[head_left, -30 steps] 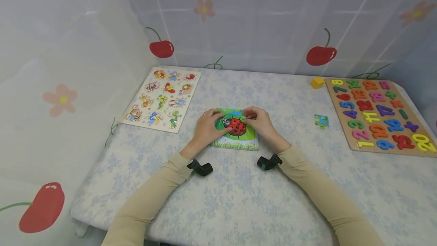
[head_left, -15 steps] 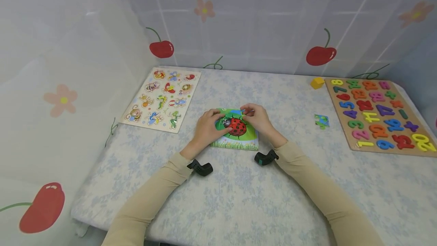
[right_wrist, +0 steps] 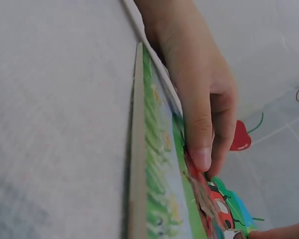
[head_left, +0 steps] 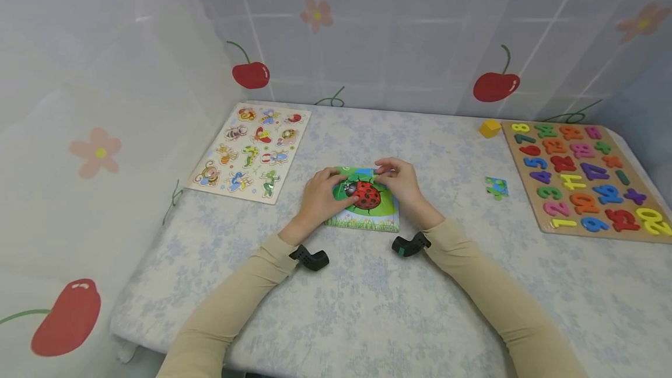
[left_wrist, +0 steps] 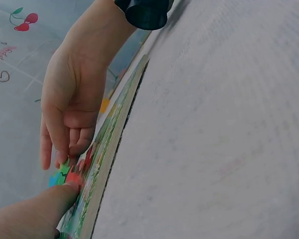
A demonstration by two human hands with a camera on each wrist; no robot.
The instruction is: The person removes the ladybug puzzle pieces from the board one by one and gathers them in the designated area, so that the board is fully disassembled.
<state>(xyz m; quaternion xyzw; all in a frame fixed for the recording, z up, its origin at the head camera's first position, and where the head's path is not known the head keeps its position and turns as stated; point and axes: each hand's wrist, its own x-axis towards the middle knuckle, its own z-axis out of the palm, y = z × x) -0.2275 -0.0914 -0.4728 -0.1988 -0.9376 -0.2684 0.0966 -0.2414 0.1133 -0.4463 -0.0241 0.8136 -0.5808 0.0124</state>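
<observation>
I judge fitting underway: left fingers (head_left: 329, 173) spread on the ladybug puzzle (head_left: 363, 224), right fingers (head_left: 389, 162) pinching a piece (left_wrist: 63, 173) at its far-right corner. Alignment appears due.

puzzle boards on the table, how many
3: a cream insect-picture board at the left, a green square ladybug puzzle board in the middle, partly covered by the left hand and right hand, and a brown board of coloured numbers at the right. No others show.
</observation>
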